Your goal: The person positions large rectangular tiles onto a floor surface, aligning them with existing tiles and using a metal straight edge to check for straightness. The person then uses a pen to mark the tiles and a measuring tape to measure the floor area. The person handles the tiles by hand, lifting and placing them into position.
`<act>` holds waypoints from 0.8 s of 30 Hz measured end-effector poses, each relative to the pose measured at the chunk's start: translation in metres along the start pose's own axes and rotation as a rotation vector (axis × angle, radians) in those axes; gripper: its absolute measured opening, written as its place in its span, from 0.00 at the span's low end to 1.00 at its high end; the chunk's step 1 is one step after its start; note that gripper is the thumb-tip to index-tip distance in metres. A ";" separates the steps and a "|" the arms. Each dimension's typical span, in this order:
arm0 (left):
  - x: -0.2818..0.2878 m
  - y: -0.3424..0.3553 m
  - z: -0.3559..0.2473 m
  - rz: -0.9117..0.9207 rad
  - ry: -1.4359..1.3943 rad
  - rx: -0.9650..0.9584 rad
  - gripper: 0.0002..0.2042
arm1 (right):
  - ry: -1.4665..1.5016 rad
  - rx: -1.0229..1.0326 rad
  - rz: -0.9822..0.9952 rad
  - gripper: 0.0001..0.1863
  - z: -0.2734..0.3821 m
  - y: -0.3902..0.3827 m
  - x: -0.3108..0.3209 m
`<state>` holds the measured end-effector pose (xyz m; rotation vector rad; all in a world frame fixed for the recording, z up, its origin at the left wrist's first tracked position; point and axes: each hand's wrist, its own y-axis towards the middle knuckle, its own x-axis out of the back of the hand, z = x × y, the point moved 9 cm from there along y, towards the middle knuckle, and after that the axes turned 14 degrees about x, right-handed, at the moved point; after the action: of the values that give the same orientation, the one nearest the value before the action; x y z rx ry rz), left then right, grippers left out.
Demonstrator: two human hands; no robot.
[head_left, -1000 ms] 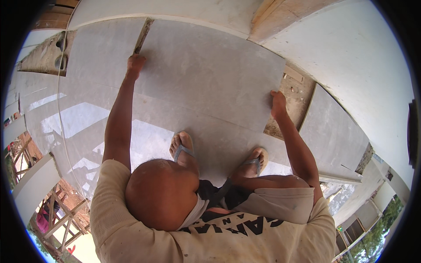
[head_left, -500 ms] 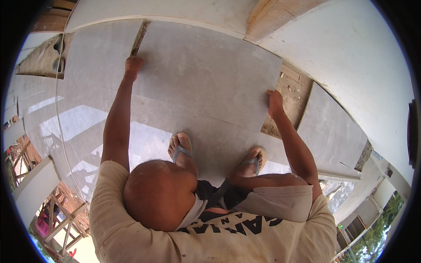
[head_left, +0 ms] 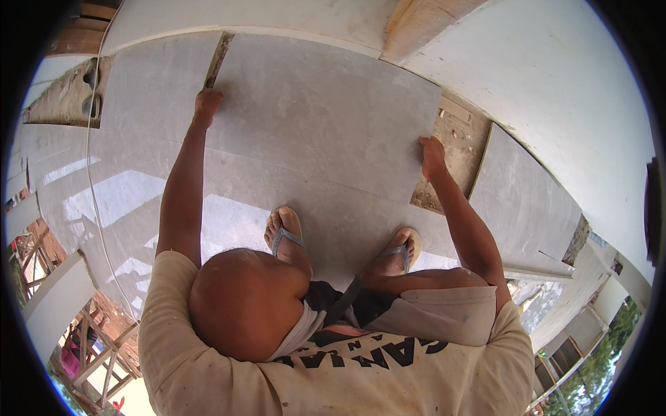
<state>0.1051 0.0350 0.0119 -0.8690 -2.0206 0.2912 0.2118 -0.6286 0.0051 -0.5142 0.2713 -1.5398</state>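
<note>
A large grey floor tile (head_left: 326, 111) lies in front of my feet, with its far edge close to the wall. My left hand (head_left: 208, 105) is closed on its left edge, at the near end of a narrow dark gap (head_left: 220, 59) beside the neighbouring tile (head_left: 159, 90). On the opposite side, my right hand (head_left: 431, 156) grips the tile's right edge, next to a strip of bare rough bed (head_left: 461, 142). The fingertips of both hands are partly hidden at the edges.
Another grey tile (head_left: 520, 187) lies beyond the bare strip on the right. A pale cable (head_left: 92, 177) runs across the floor at left. A white wall (head_left: 555, 90) and a wooden post (head_left: 423, 24) bound the far side. My sandalled feet (head_left: 286, 229) rest on laid tiles.
The whole view has shifted very slightly. Both hands keep their places on the tile's edges, and the tile shows no clear movement.
</note>
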 end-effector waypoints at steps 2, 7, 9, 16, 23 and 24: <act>-0.006 -0.001 -0.006 0.002 0.014 -0.006 0.10 | -0.060 0.017 0.002 0.13 -0.001 0.003 0.006; -0.007 -0.006 -0.011 0.022 0.095 0.007 0.14 | -0.042 0.024 0.022 0.11 -0.001 0.004 0.008; -0.005 -0.012 -0.014 0.008 0.119 0.008 0.15 | -0.049 0.018 0.015 0.11 0.007 -0.001 0.005; -0.007 -0.009 -0.014 -0.054 0.286 0.035 0.18 | -0.066 0.014 0.042 0.07 0.019 -0.008 0.004; 0.001 0.011 -0.003 -0.232 0.376 -0.239 0.21 | -0.095 -0.005 0.091 0.07 0.027 -0.014 -0.006; -0.003 0.009 -0.002 -0.232 0.402 -0.186 0.21 | -0.100 -0.006 0.084 0.07 0.025 -0.013 -0.003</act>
<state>0.1125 0.0393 0.0063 -0.7276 -1.7625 -0.1919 0.2121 -0.6212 0.0325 -0.5755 0.2176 -1.4281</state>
